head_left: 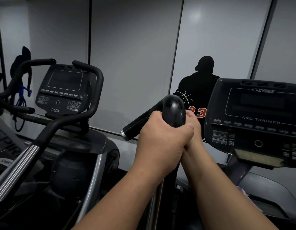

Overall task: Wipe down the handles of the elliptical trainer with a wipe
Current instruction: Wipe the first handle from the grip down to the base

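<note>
The trainer's black handle [173, 110] rises in the middle of the view, its rounded top glossy. A black side bar [139, 122] with a silver end cap branches off it down to the left. My left hand [162, 140] grips the handle just below the top, fingers curled round it from the left. My right hand [193, 120] is wrapped round the same handle from the right and is mostly hidden behind the left hand. No wipe shows in either hand.
This machine's Cybex Arc Trainer console [256, 120] stands at the right. A second trainer with its own console [62, 92] and curved black handlebars [94, 90] stands at the left. Grey wall panels [135, 63] with a dark player decal lie behind. Something pale purple [241, 191] lies on the shroud at lower right.
</note>
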A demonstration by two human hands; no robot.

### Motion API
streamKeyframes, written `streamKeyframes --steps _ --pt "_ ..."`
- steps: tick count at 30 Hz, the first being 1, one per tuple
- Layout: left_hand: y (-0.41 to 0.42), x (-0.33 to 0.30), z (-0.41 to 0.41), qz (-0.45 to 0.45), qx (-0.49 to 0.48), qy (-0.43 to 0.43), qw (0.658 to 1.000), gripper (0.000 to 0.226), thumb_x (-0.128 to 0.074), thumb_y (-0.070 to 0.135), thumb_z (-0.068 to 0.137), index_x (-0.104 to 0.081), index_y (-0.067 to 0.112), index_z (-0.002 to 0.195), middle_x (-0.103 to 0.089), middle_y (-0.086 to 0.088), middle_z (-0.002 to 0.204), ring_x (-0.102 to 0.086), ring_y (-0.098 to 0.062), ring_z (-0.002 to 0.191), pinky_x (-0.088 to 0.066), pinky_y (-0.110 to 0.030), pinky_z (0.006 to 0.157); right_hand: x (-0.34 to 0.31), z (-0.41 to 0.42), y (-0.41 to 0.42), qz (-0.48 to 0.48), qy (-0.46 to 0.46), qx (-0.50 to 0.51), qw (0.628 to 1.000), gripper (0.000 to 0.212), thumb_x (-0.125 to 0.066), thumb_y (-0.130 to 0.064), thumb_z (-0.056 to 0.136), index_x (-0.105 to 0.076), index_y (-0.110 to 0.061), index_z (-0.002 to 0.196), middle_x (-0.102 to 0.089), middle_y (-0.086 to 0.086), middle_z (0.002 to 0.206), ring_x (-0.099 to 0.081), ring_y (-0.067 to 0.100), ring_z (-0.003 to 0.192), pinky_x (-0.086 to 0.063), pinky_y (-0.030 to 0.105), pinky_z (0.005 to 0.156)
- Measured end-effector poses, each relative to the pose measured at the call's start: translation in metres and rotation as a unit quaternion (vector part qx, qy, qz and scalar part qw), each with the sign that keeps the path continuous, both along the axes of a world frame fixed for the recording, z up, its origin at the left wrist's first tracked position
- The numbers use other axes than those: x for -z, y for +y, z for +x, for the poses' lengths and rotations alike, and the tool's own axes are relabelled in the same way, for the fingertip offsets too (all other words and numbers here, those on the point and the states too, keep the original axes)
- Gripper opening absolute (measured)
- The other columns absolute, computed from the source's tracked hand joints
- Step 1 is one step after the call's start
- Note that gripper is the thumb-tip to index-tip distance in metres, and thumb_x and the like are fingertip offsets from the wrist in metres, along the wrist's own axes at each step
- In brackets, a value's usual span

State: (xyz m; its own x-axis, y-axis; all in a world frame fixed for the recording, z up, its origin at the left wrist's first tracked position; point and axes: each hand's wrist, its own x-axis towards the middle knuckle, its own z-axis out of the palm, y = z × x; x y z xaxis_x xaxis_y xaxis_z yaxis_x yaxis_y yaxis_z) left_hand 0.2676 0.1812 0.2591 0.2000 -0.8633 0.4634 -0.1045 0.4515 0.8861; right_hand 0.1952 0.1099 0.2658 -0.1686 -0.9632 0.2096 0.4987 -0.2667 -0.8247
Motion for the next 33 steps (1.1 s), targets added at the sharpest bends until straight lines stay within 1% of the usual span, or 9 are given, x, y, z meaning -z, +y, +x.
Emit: streamKeyframes --steps 2,4,7,9,11,17,21,27,33 --pt "0.0 0.0 -0.001 0.0 0.0 0.007 1.0 0.019 -0.077 0.037 0.076 -0.061 0.029 0.083 -0.068 0.01 0.073 -0.064 0.002 0.063 -0.047 -0.016 0.054 -0.001 0.001 0.001 -0.013 0.002 -0.009 1.0 0.011 -0.06 -0.013 0.084 -0.05 -0.016 0.08 -0.051 -0.007 0.042 -0.049 0.008 0.035 -0.039 0.018 0.038" --pt "0.0 0.0 -0.001 0.002 0.0 0.005 1.0 0.019 -0.077 0.037 0.076 -0.061 0.029 0.083 -0.069 0.009 0.074 -0.065 0.001 0.064 -0.049 -0.017 0.055 -0.004 0.001 0.003 -0.013 -0.008 -0.032 0.999 0.018 -0.064 -0.02 0.069 -0.051 -0.018 0.081 -0.053 -0.006 0.044 -0.052 0.008 0.037 -0.042 0.019 0.04" --pt "-0.001 0.0 0.001 0.007 0.005 -0.001 1.0 0.02 -0.077 0.031 0.074 -0.061 0.029 0.086 -0.071 0.005 0.08 -0.066 -0.003 0.065 -0.049 -0.014 0.051 -0.01 -0.001 0.002 -0.033 0.006 0.039 0.999 0.014 -0.064 -0.001 0.09 -0.057 -0.013 0.087 -0.057 -0.007 0.043 -0.053 0.006 0.035 -0.043 0.016 0.037" --pt "0.0 0.0 0.001 0.006 0.005 0.001 1.0 0.019 -0.077 0.033 0.076 -0.061 0.029 0.086 -0.07 0.006 0.079 -0.065 -0.001 0.065 -0.046 -0.012 0.049 -0.012 -0.002 0.001 -0.025 0.008 0.014 1.0 0.02 -0.054 -0.001 0.096 -0.053 -0.014 0.081 -0.054 -0.007 0.042 -0.05 0.007 0.034 -0.041 0.016 0.036" --pt "0.001 0.0 0.001 0.003 0.006 -0.001 1.0 0.02 -0.077 0.034 0.076 -0.061 0.028 0.085 -0.068 0.007 0.077 -0.063 0.003 0.063 -0.044 -0.01 0.047 -0.013 -0.004 0.0 -0.011 0.019 -0.007 1.0 0.023 -0.05 0.0 0.096 -0.052 -0.014 0.079 -0.053 -0.004 0.045 -0.05 0.008 0.034 -0.041 0.017 0.037" --pt "0.001 -0.002 0.002 -0.003 0.001 -0.012 1.0 0.021 -0.079 0.029 0.076 -0.061 0.026 0.086 -0.067 0.007 0.075 -0.059 0.009 0.062 -0.04 -0.006 0.043 -0.025 -0.011 -0.002 -0.058 0.062 0.026 0.996 0.023 -0.053 0.008 0.093 -0.062 -0.01 0.082 -0.062 0.001 0.057 -0.057 0.01 0.042 -0.048 0.018 0.041" --pt "0.002 -0.001 0.001 -0.008 0.002 -0.016 1.0 0.021 -0.078 0.031 0.077 -0.06 0.026 0.085 -0.064 0.008 0.071 -0.056 0.011 0.058 -0.039 -0.006 0.043 -0.031 -0.02 -0.011 -0.081 0.117 0.042 0.989 0.027 -0.051 0.013 0.09 -0.066 -0.008 0.081 -0.069 0.001 0.065 -0.058 0.012 0.053 -0.051 0.021 0.049" --pt "0.003 -0.001 0.002 -0.005 0.001 -0.015 1.0 0.022 -0.078 0.032 0.077 -0.059 0.026 0.084 -0.06 0.01 0.066 -0.055 0.011 0.054 -0.037 -0.006 0.041 -0.041 -0.024 -0.018 -0.088 0.202 0.032 0.975 0.026 -0.051 0.016 0.087 -0.063 -0.006 0.08 -0.061 0.002 0.055 -0.054 0.013 0.049 -0.047 0.018 0.044" --pt "0.003 -0.001 0.002 -0.002 -0.011 -0.024 1.0 0.023 -0.078 0.037 0.075 -0.059 0.028 0.084 -0.061 0.012 0.065 -0.055 0.012 0.055 -0.037 -0.006 0.042 -0.05 -0.031 -0.025 -0.096 0.282 0.014 0.955 0.027 -0.052 0.016 0.085 -0.065 -0.006 0.078 -0.062 0.005 0.06 -0.057 0.014 0.052 -0.051 0.021 0.048"
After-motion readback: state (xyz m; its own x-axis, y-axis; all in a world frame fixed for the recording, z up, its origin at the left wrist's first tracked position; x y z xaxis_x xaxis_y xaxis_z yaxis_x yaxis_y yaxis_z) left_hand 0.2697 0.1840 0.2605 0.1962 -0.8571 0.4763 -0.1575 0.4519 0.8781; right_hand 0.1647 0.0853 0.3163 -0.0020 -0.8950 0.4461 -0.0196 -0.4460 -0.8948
